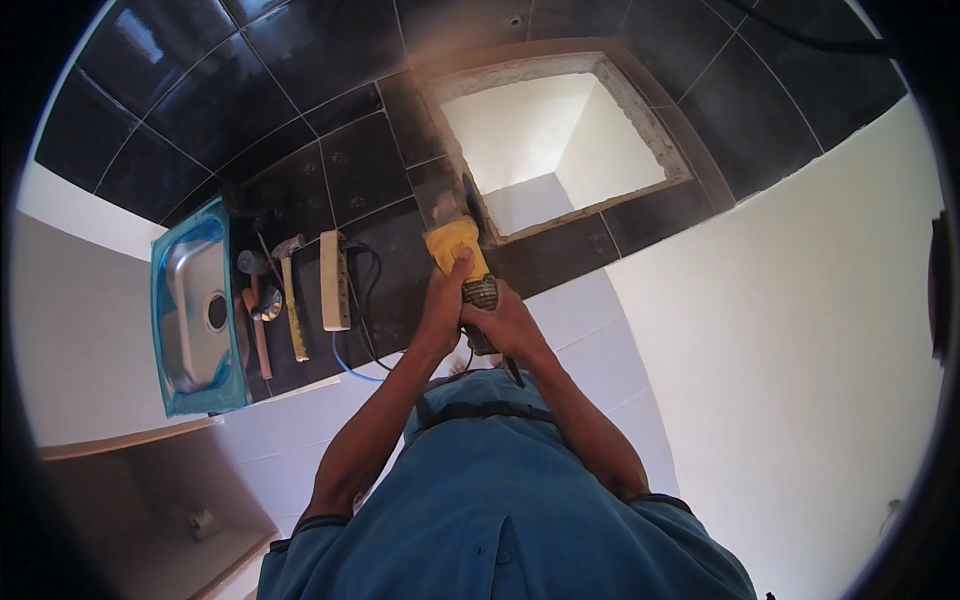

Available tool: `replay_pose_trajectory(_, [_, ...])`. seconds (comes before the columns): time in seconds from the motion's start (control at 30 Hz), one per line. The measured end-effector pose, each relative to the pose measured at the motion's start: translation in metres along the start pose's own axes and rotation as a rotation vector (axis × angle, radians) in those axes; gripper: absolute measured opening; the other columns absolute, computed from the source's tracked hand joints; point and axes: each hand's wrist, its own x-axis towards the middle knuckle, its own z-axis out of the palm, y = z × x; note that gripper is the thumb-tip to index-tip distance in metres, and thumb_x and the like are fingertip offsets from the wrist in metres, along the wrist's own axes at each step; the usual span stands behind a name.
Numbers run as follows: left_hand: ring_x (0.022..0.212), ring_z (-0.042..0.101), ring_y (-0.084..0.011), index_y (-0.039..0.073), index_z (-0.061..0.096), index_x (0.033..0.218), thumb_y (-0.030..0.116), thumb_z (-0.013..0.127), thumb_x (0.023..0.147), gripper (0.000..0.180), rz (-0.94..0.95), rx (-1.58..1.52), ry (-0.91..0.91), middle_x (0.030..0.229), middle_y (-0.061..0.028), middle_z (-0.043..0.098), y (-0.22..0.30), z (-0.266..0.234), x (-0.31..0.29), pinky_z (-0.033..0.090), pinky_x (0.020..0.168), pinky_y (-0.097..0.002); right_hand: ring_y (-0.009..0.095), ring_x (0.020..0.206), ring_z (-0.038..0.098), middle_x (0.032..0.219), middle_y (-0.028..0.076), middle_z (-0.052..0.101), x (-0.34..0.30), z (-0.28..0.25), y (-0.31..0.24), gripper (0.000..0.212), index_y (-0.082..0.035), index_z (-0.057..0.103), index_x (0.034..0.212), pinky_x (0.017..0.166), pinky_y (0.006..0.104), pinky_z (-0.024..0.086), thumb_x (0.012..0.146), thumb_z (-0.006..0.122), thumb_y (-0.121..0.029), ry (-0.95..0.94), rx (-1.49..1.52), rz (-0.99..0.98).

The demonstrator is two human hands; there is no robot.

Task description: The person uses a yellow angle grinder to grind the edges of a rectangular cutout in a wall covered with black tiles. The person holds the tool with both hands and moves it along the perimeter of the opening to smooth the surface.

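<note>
My two hands are wrapped around a yellow and dark angle grinder (455, 243). The left hand (443, 305) grips it just behind the yellow part, thumb lying along the top. Closer to my body, the right hand (508, 323) holds the dark rear of the body. The grinder's dark disc (473, 198) stands on edge at the left side of a rectangular cut-out (632, 112) in the black tiled counter; whether it touches the edge I cannot tell. Brownish dust hazes the tiles around the cut-out's far left corner.
Left of the grinder lie a cream power strip (335, 280) with cables, a yellow-handled hammer (295, 310) and a dark-headed mallet (252, 263). A steel sink (190, 270) edged in blue film stands at the far left. Black tiled wall (330, 45) rises behind; a pale wall (790, 330) is at right.
</note>
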Motion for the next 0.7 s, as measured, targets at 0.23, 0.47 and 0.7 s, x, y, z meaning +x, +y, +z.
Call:
replay_pose_trajectory(0.23, [0.094,0.066,-0.0131,0.006,0.057,0.130,0.040,0.064,0.104,0.044,0.030,0.017,-0.017,0.109,-0.0033,0.065,-0.007,-0.005,0.000,0.054,0.081,-0.0307,0.030,0.100,0.071,0.109,0.021,0.071,0.001,0.000,0.009,0.072,0.007,0.057,0.126,0.090,0.0396,0.055,0.076,0.080,-0.040,-0.009,0.059,-0.012])
replay_pose_trajectory(0.47, [0.092,0.068,-0.0158,0.006,0.057,0.128,0.040,0.064,0.104,0.042,0.045,0.020,0.005,0.105,-0.0057,0.067,-0.012,-0.001,-0.008,0.056,0.081,-0.0324,0.017,0.082,0.069,0.100,0.012,0.069,-0.010,0.000,0.016,0.058,0.005,0.057,0.120,0.073,0.0316,0.057,0.082,0.080,-0.033,0.031,-0.042,-0.026])
replay_pose_trajectory(0.7, [0.094,0.066,-0.0128,0.006,0.056,0.130,0.039,0.064,0.104,0.043,0.027,0.010,-0.048,0.108,-0.0030,0.065,-0.014,-0.006,-0.009,0.054,0.082,-0.0306,0.016,0.084,0.069,0.100,0.011,0.068,-0.004,0.005,0.030,0.059,0.004,0.056,0.122,0.073,0.0314,0.057,0.083,0.081,-0.033,0.018,0.038,-0.059])
